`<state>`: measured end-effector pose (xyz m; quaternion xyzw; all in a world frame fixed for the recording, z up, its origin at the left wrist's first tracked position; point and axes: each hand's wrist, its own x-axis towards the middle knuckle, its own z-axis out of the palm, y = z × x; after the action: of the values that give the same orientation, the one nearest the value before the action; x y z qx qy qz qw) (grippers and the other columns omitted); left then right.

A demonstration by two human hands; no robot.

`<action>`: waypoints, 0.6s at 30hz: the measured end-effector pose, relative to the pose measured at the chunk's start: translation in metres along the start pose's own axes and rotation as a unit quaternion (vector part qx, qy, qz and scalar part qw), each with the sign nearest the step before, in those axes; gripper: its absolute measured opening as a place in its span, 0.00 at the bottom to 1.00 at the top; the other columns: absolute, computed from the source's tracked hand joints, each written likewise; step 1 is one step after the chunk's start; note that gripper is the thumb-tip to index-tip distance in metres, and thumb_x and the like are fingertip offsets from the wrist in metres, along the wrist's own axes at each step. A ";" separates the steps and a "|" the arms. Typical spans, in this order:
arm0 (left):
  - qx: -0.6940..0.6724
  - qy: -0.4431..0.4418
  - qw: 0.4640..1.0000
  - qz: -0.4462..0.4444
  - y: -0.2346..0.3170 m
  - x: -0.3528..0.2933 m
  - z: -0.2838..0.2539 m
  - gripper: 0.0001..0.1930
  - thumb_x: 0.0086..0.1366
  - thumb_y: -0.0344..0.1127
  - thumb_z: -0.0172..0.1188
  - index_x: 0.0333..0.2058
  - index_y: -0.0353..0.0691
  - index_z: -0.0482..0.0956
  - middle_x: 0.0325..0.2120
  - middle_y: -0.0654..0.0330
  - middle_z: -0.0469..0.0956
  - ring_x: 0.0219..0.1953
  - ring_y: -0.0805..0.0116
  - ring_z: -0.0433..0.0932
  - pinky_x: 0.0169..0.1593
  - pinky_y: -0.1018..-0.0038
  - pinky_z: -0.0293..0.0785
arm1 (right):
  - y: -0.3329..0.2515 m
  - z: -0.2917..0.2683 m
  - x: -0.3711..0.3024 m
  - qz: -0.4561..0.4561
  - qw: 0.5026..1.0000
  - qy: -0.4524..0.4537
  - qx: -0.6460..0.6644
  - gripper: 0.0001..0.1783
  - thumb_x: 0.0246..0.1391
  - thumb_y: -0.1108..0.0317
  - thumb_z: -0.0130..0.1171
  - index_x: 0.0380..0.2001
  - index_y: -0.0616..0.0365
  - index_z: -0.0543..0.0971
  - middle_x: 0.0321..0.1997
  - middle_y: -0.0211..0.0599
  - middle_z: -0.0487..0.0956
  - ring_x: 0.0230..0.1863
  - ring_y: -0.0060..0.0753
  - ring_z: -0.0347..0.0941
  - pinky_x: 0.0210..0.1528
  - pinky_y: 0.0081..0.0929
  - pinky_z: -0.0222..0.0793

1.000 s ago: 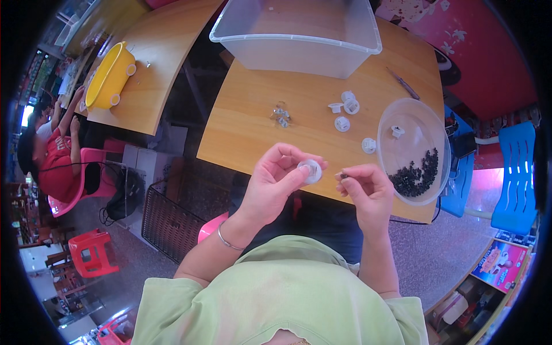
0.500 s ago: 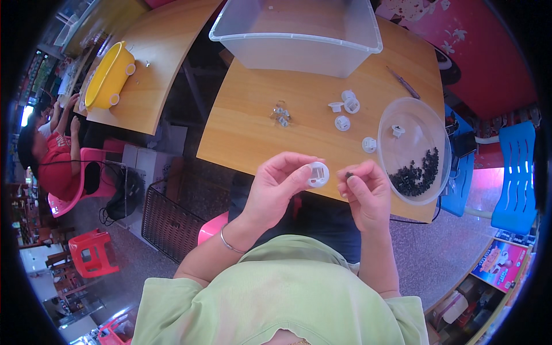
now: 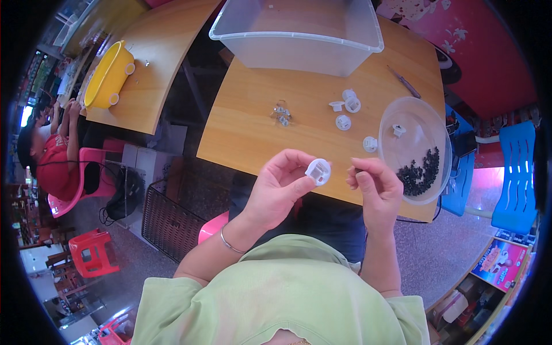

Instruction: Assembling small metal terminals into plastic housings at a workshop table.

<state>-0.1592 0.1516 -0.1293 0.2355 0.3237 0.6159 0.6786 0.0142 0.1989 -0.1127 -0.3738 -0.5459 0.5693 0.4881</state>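
Note:
Between the thumb and fingers of my left hand [image 3: 279, 184] is a round white plastic part [image 3: 319, 172], tilted so that its hollow inside with a slot shows. A short gap to the right, my right hand [image 3: 376, 184] is closed in a pinch. A tiny dark piece [image 3: 358, 171] shows at its fingertips, mostly hidden. Just beyond that hand stands a shallow clear round tub [image 3: 397, 109] with a heap of small black parts [image 3: 418, 177] and one white part [image 3: 398, 131] inside. More white round parts [image 3: 343, 122] lie on the table, one of them [image 3: 370, 144] beside the tub.
A large clear plastic bin [image 3: 296, 54] takes up the far side of the wooden table [image 3: 241, 121]. Small metal pieces [image 3: 282, 114] lie left of centre, a screwdriver-like tool [image 3: 404, 81] at the right. On another table at left is a yellow basin [image 3: 106, 77]; people sit beside it.
My right hand has moved slightly right, away from my left hand. My left hand has turned the white part, so more of its inner side shows.

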 end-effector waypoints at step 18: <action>0.015 -0.048 0.995 0.083 -0.005 0.000 -0.003 0.09 0.55 0.21 0.59 0.34 0.37 0.71 0.40 0.55 0.71 0.47 0.61 0.74 0.53 0.66 0.70 | -0.009 0.008 0.003 -0.068 0.990 -0.054 -0.110 0.09 0.40 0.87 0.61 0.27 0.65 0.77 0.31 0.38 0.75 0.33 0.23 0.72 0.34 0.15 0.68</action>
<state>-0.1578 0.1510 -0.1352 0.3013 0.2791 0.6533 0.6360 0.0075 0.1987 -0.1021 -0.3559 -0.6550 0.4904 0.4515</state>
